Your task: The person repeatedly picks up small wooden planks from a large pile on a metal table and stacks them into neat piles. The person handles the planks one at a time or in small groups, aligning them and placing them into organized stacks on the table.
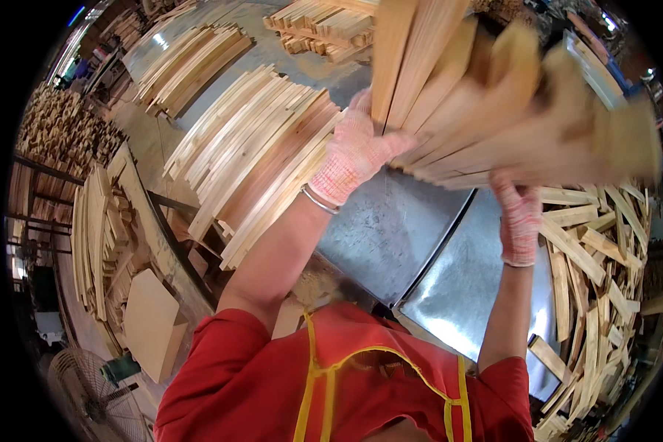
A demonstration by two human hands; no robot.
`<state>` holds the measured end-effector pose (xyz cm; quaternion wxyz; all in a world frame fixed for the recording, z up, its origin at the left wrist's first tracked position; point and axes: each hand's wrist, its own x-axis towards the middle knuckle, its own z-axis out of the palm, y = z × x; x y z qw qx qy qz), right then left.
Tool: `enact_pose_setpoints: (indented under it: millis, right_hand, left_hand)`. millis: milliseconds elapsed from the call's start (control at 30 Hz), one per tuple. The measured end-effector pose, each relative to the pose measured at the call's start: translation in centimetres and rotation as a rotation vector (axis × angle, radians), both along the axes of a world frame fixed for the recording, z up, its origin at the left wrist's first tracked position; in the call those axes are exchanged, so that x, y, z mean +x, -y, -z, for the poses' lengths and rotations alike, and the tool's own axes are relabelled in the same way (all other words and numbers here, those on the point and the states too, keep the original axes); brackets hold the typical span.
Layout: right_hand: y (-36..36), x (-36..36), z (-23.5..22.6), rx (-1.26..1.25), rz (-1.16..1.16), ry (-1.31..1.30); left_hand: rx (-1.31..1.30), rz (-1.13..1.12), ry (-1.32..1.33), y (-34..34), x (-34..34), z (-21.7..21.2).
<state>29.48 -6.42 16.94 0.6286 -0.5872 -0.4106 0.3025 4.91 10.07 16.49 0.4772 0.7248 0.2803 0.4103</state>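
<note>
Two gloved hands held up a fanned bundle of wooden slats above a metal-topped desk.

The left hand, in a knit glove, was closed around the near end of the bundle of slats, fingers wrapped over the edges; the right hand, gloved too, gripped the bundle from below, though blur hid how tightly its fingers closed. The slats spread upward and to the right, blurred. Under them lay the desk, its bare sheet metal shining. A neat stack of slats lay to the left on the desk, and a loose heap of short offcuts lay to the right. A fan stood at the lower left.
</note>
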Motion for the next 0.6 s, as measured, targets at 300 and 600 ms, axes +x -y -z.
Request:
enact_pose_setpoints:
  millis: [300,600]
  right_hand:
    - [7.0,-13.4,20.1,-0.738,-0.228,0.664]
    - [9.6,-11.7,23.5,-0.840,-0.275,0.122]
  left_hand:
    - [0.396,0.225,-1.241,2.7,-15.5,19.0]
    - [0.401,-0.240,-1.137,8.9,-23.3,17.7]
